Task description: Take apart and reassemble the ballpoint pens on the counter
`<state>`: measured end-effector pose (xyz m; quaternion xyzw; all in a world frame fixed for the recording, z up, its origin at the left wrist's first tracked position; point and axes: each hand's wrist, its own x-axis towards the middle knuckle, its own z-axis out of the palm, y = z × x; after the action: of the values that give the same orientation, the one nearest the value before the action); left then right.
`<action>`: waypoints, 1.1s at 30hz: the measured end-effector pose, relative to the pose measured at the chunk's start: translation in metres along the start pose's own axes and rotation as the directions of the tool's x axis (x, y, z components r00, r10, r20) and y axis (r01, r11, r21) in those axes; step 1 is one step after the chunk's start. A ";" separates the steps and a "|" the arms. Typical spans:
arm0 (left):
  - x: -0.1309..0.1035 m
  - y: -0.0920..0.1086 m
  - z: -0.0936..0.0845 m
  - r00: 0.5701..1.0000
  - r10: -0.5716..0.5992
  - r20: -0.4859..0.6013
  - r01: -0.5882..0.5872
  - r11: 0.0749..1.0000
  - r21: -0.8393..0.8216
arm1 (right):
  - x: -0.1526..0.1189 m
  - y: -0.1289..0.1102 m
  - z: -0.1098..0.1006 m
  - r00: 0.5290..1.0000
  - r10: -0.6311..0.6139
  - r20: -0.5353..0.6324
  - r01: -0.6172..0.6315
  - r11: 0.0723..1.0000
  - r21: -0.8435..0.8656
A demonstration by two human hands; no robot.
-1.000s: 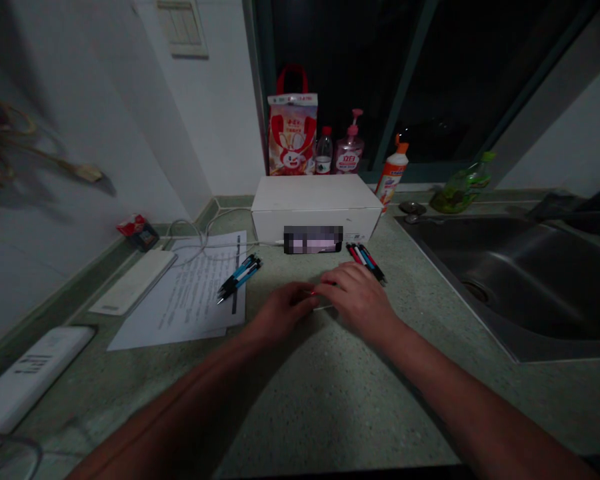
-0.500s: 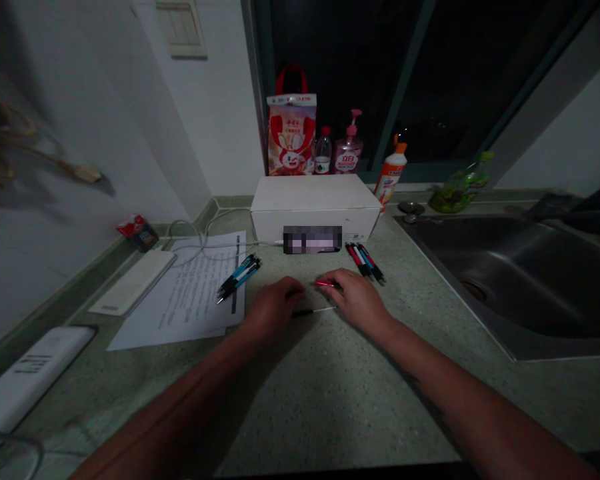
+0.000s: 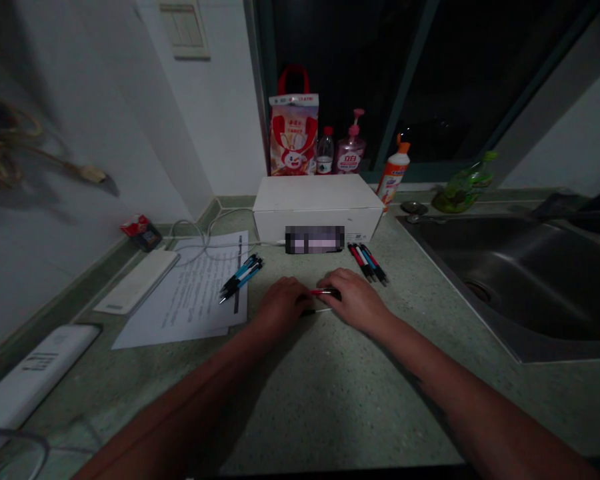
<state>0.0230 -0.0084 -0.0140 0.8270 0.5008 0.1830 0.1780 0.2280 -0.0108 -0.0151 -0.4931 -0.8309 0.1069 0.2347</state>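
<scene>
A short red and black pen part (image 3: 325, 291) lies level between my two hands. My right hand (image 3: 356, 298) is closed on its right end. The curled fingertips of my left hand (image 3: 284, 303) meet its left end; whether they grip it is hard to make out. Just below, a thin white refill with a black piece (image 3: 323, 310) rests on the counter, partly hidden by the left fingers. Several blue and black pens (image 3: 241, 279) lie on the paper's right edge. Red, blue and black pens (image 3: 368, 263) sit beyond my right hand.
A white box (image 3: 315, 200) stands behind a phone (image 3: 314, 240) with a white cable. Printed paper (image 3: 200, 293) and white flat devices (image 3: 137, 281) are at left. The steel sink (image 3: 530, 280) is at right, bottles (image 3: 394, 175) along the window.
My left hand has moved right, up to the red part. The red part has turned level and shows a black end. The black piece by the refill is more covered by my left fingers.
</scene>
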 end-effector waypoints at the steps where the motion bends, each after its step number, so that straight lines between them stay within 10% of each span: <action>1: 0.000 0.000 0.000 1.000 -0.007 0.000 0.007 1.000 0.001 | -0.001 0.002 -0.002 1.000 0.004 0.007 -0.004 1.000 0.003; 15: -0.007 -0.003 -0.021 0.993 -0.081 -0.085 0.077 0.996 -0.041 | 0.005 -0.004 0.005 0.999 -0.029 0.026 0.030 0.999 -0.037; 24: -0.017 0.010 -0.015 0.990 0.110 0.093 -0.120 0.986 0.119 | -0.001 -0.004 -0.004 0.997 -0.066 -0.027 0.066 0.998 0.003; 33: -0.015 0.010 -0.027 0.995 0.105 -0.002 -0.103 0.983 0.155 | -0.007 -0.013 -0.012 0.979 -0.189 0.069 0.194 0.979 -0.069</action>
<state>0.0118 -0.0229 0.0124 0.8624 0.4706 0.1568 0.1009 0.2262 -0.0239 -0.0016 -0.4156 -0.8848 0.0678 0.1993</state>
